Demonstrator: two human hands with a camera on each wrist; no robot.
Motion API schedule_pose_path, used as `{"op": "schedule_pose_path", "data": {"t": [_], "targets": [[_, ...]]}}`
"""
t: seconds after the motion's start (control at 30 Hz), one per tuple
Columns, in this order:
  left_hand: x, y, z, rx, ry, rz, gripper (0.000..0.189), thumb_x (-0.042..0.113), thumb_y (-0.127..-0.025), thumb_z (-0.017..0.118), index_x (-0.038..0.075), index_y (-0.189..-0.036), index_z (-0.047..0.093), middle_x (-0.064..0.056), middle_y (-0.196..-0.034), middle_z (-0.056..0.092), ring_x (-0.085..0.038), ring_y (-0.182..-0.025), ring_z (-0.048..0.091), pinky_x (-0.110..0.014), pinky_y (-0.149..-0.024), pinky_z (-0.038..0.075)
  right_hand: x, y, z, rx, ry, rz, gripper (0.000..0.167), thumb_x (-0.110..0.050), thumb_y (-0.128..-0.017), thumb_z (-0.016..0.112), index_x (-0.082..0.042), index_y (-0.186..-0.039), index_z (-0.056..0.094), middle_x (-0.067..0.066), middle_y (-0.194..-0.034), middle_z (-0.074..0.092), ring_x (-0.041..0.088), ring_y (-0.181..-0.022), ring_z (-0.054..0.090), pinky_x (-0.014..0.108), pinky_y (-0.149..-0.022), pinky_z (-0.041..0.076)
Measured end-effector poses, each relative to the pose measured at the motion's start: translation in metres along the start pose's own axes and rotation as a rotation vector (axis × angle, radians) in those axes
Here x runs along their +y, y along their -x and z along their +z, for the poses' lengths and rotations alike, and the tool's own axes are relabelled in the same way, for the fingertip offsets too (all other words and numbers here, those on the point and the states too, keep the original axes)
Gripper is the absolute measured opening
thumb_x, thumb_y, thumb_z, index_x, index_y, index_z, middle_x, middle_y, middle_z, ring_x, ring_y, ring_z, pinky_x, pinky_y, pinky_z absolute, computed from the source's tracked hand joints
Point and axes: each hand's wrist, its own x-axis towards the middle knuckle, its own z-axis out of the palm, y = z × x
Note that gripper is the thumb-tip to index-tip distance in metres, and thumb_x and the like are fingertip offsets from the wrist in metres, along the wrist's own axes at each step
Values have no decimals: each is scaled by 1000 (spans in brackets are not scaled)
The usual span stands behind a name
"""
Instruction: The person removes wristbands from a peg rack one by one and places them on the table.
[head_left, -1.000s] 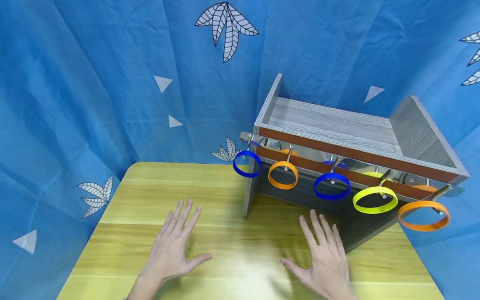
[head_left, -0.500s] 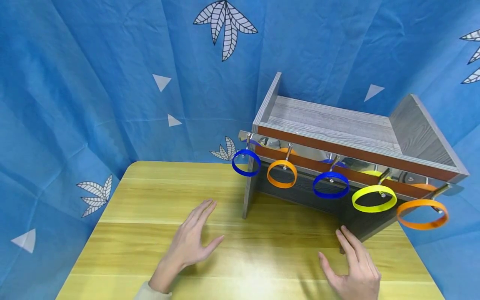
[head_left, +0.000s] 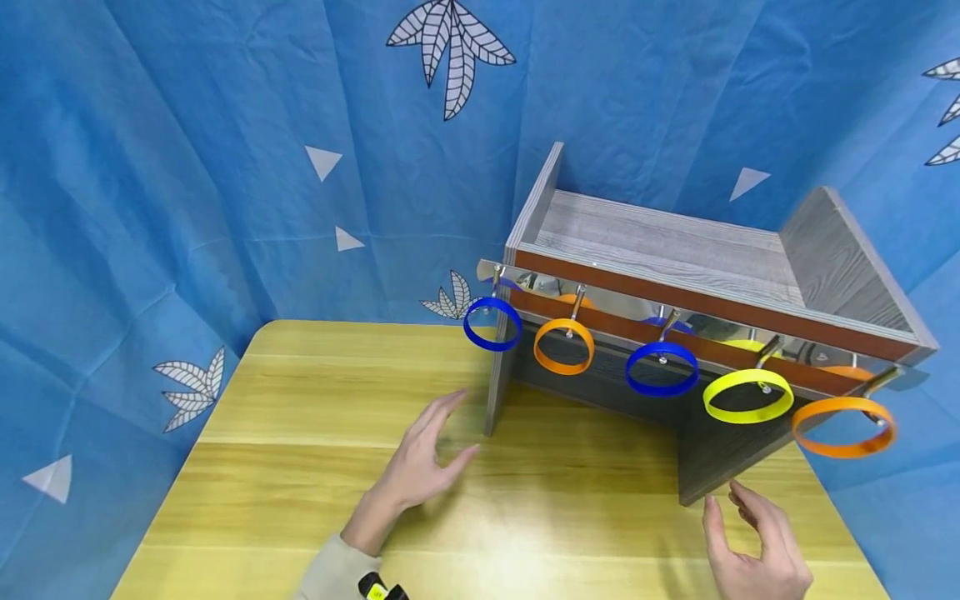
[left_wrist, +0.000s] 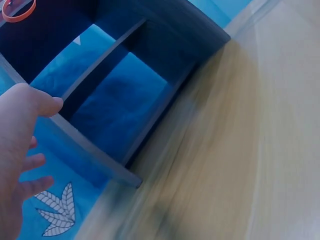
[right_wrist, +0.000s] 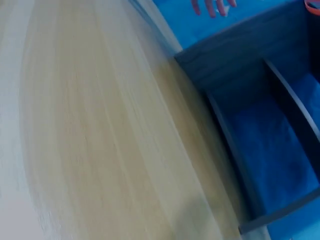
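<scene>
A grey wood-grain shelf unit (head_left: pixel 667 242) stands on the table, a reddish-brown strip along its front. On a metal rail of hooks below the strip hang a blue ring (head_left: pixel 492 325), an orange ring (head_left: pixel 564 347), another blue ring (head_left: pixel 662 369), a yellow ring (head_left: pixel 748 397) and another orange ring (head_left: pixel 844 427). My left hand (head_left: pixel 420 468) hovers just left of the left side panel (head_left: pixel 501 375), thumb apart from the fingers, holding nothing. Beside the right panel's lower front corner (head_left: pixel 686 492) is my right hand (head_left: pixel 761 546), fingers slightly bent and holding nothing.
The yellow wood-grain table (head_left: pixel 322 392) meets a blue patterned curtain (head_left: pixel 247 167) behind. A thin inner board (left_wrist: pixel 107 57) crosses the unit's lower space in the left wrist view. A black and yellow wrist device (head_left: pixel 378 588) sits at the left sleeve.
Both hands have moved to the right, the left one toward the left panel, the right one to the right panel's outer side. Their spread fingers have bent somewhat. The rings stay on their hooks.
</scene>
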Motion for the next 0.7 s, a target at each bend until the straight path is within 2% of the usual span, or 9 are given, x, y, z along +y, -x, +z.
{"op": "schedule_pose_path", "data": {"t": [0.1, 0.17, 0.27, 0.37, 0.53, 0.7], "targets": [[1, -4, 8, 21, 87, -19, 70, 23, -95, 77, 5, -155, 46, -16, -153, 57, -38, -132, 62, -55, -108, 61, 3, -1, -5, -11, 29, 81, 28, 3, -80, 84, 10, -106, 77, -36, -107, 62, -26, -96, 59, -7, -86, 47], [1, -8, 14, 46, 169, -11, 65, 18, -96, 76, 2, -153, 48, -20, -150, 58, -42, -130, 63, -56, -105, 62, 4, -2, -7, -16, 47, 122, 27, 5, -81, 83, 10, -107, 77, -43, -107, 59, -27, -95, 59, -7, -85, 48], [1, -13, 22, 85, 287, 12, 59, 8, -97, 73, -4, -149, 49, -26, -145, 59, -45, -129, 62, -58, -105, 61, 6, -5, -10, -25, 75, 177, 26, 3, -85, 82, 10, -109, 76, -46, -105, 57, -27, -93, 59, -7, -83, 49], [1, -19, 28, 128, 366, 18, 54, 3, -97, 72, -7, -146, 51, -29, -141, 61, -46, -129, 61, -61, -103, 61, 7, -9, -11, -15, 74, 237, 26, 0, -87, 81, 10, -110, 76, -46, -102, 58, -25, -89, 60, -7, -80, 51], [1, -28, 34, 205, 456, -11, 45, -1, -97, 72, -7, -139, 56, -26, -132, 66, -44, -123, 64, -58, -101, 63, 8, -17, -9, -1, 54, 309, 26, -5, -89, 81, 8, -111, 77, -44, -98, 62, -21, -86, 64, -4, -76, 54], [1, -35, 39, 261, 485, -8, 40, -4, -95, 72, -4, -134, 61, -23, -128, 69, -45, -117, 66, -60, -97, 64, 8, -21, -7, -3, -10, 342, 26, 2, -87, 81, 7, -111, 77, -38, -96, 66, -17, -85, 67, -1, -75, 57]]}}
